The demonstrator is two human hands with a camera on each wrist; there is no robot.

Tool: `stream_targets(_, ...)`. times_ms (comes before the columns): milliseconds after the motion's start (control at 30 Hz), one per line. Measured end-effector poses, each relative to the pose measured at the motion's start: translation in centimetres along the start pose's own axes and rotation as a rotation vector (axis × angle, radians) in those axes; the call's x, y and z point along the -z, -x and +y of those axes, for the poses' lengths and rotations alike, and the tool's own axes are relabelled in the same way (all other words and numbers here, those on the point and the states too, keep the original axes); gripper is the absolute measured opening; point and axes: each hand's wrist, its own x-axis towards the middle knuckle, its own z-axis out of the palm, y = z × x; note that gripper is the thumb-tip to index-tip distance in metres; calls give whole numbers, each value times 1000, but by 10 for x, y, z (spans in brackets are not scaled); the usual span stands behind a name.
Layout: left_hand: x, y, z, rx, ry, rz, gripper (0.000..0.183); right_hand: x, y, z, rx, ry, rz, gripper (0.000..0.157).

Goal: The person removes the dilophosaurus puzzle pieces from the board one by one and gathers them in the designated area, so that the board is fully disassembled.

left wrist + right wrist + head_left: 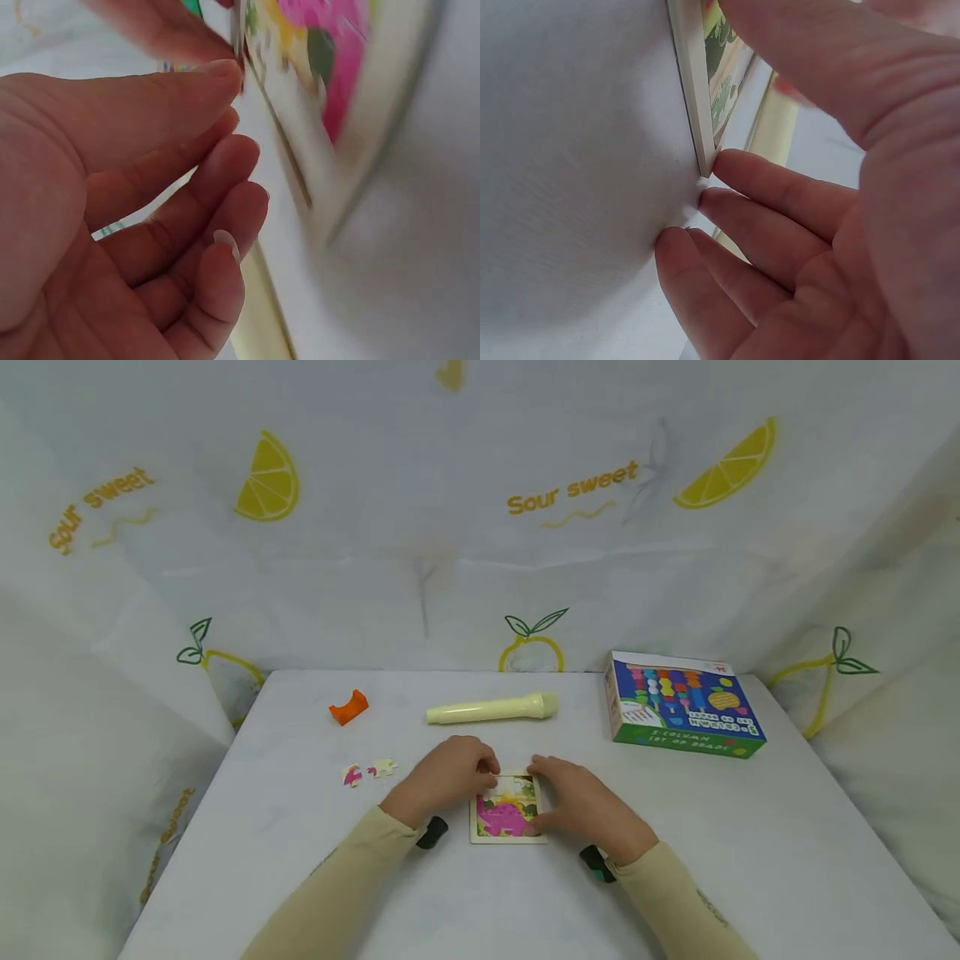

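A small square jigsaw puzzle (507, 820) with a pink dinosaur lies in its pale frame on the table. My left hand (450, 777) is over the puzzle's upper left part. In the left wrist view, its thumb and forefinger pinch a thin puzzle piece (238, 34), seen edge-on and mostly hidden. My right hand (588, 806) holds the frame at its right side, with the thumb over the lower right and a fingertip at the top right corner. The right wrist view shows that fingertip against the frame's corner (705, 161). Two loose puzzle pieces (382, 767) lie left of my left hand.
Behind the puzzle lies a pale yellow toy microphone (491, 708). An orange curved block (348, 707) is at the back left. A blue and green bead-set box (684, 703) stands at the back right. A lemon-printed white curtain (420, 568) hangs behind the table.
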Motion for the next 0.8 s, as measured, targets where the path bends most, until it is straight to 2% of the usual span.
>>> stream_targets(67, -8, -8, 12, -29, -25, -25, 11, -1, -2, -2, 19, -3, -2, 82)
stream_targets(167, -16, -13, 20, -22, -71, -38, 16, -2, -2, -4, 34, -8, -5, 81)
stream_targets(333, -22, -16, 23, -32, -135, -36, 23, -1, -1, -6, 48, 4, -1, 82)
stream_targets(567, -25, -16, 31, -87, -227, -21, 28, 3, 2, -5, 32, -1, -1, 90)
stream_targets(800, -31, -19, 31, -97, -225, -3, 27, 3, 0, -1, 11, 2, 7, 95)
